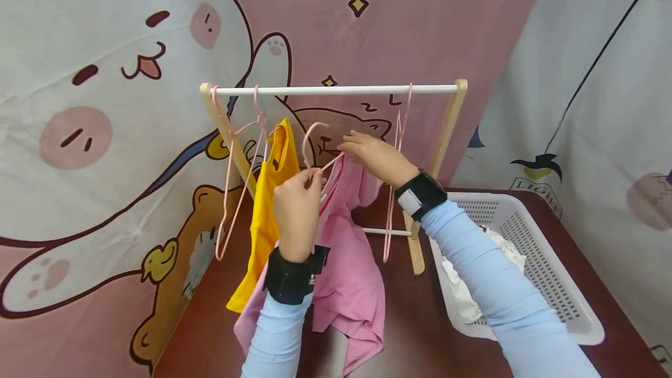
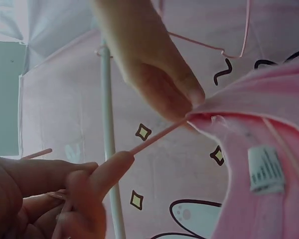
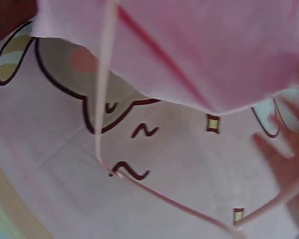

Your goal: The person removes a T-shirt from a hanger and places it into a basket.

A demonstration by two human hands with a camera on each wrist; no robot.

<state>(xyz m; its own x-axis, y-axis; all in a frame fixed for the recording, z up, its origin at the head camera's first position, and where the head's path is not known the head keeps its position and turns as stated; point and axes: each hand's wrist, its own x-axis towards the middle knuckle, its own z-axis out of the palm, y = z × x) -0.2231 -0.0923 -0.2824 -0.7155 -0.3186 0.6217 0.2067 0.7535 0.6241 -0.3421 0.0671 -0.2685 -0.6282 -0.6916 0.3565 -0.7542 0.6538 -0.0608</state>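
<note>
A pink shirt (image 1: 349,267) hangs below a pink clothes hanger (image 1: 304,147), with one arm of the hanger inside its neck opening. My left hand (image 1: 297,209) pinches the hanger just below its hook. In the left wrist view, my right hand (image 2: 157,74) holds the shirt's neckline between thumb and fingers, where the hanger arm enters. A white label (image 2: 266,169) shows inside the shirt. The right wrist view is blurred; fingers (image 3: 284,154) appear spread at its right edge beside the pink cloth.
Behind my hands stands a wooden rack with a white rail (image 1: 336,91). A yellow garment (image 1: 270,209) and bare pink hangers (image 1: 226,214) hang at left, more hangers (image 1: 391,203) at right. A white basket (image 1: 546,261) with white cloth stands right on the brown table (image 1: 420,331).
</note>
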